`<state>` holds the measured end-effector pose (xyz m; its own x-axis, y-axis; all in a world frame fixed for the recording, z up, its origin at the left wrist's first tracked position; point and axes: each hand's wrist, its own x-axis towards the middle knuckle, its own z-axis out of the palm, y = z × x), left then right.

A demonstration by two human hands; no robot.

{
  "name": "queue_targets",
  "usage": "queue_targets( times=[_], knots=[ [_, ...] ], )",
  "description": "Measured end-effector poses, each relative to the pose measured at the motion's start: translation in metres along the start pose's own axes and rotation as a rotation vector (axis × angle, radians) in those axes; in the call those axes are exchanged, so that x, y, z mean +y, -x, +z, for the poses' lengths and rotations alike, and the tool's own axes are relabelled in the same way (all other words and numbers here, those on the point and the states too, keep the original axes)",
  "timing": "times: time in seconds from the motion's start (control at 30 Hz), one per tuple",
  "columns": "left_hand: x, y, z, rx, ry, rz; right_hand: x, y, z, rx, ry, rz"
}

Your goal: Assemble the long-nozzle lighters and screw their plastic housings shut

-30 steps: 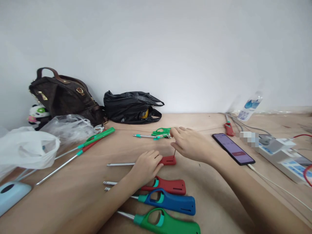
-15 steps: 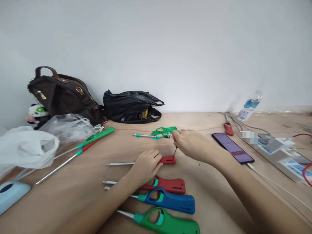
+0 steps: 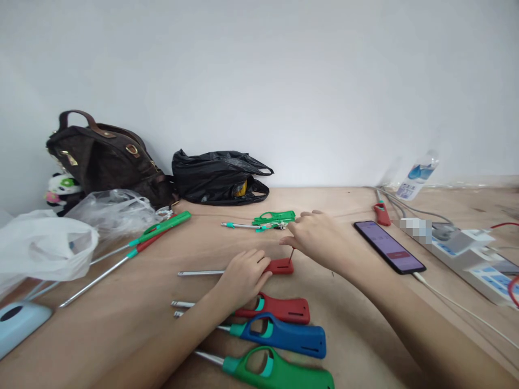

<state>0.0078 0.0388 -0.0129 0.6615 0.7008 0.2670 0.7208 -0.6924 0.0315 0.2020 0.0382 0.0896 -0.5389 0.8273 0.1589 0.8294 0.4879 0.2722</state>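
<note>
Long-nosed lighter, red plastic handle (image 3: 283,266), silvery metal tube (image 3: 200,273): lies flat on the pale brown tabletop (image 3: 203,243), centre, tube pointing left. Left hand (image 3: 243,276) partly closed over its middle, fingers bent, thumb along the near edge; much of the handle is hidden beneath. Right hand (image 3: 316,235) curled nearly shut round a tool with a thin dark metal shaft (image 3: 291,255), tip down at the handle's right end. Most of the tool's grip is covered; a scrap of red shows under the fingers. Cannot tell whether the tip is seated in a hole.

Handling, by judgement: light, hollow, stiff shell; smooth, so prone to skid or pivot under a sideways push. Best hold is the broad handle, pressed flat near the working end; the slim tube gives little grip and would swing the piece round. Upright shaft wants straight pressure; leaning could slip it off and scuff the plastic.

Nearer the body, a loose stack: second red lighter (image 3: 290,309), blue lighter (image 3: 292,337), green lighter (image 3: 292,371), handles to the right. Beyond the hands, a green plastic shell (image 3: 273,217) beside a separate metal tube (image 3: 243,226) and small parts; these look thin and easily scattered. Dark-cased phone (image 3: 389,246), screen lit, right of the right hand.
</note>
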Motion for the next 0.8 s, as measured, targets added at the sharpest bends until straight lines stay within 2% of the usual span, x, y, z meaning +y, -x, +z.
queue_targets(
  times=[0.1, 0.17, 0.3, 0.4, 0.6, 0.8],
  knots=[
    [0.0, 0.0, 0.0, 0.001, 0.003, 0.0, 0.0, 0.003, -0.001, 0.032, -0.095, -0.079],
    [0.0, 0.0, 0.001, 0.009, 0.006, 0.004, -0.001, 0.004, -0.002, 0.007, -0.163, -0.098],
    [0.0, 0.0, 0.0, 0.015, 0.008, 0.012, 0.0, -0.001, -0.001, -0.025, -0.06, 0.005],
    [0.0, 0.0, 0.0, 0.004, -0.001, 0.005, 0.004, -0.005, 0.003, -0.041, 0.023, 0.023],
    [0.0, 0.0, 0.0, 0.003, 0.004, -0.004, 0.013, 0.005, 0.002, -0.067, -0.129, -0.047],
    [0.001, 0.001, -0.001, 0.007, 0.011, -0.003, 0.006, -0.005, 0.0, -0.083, -0.019, 0.072]
  ],
)
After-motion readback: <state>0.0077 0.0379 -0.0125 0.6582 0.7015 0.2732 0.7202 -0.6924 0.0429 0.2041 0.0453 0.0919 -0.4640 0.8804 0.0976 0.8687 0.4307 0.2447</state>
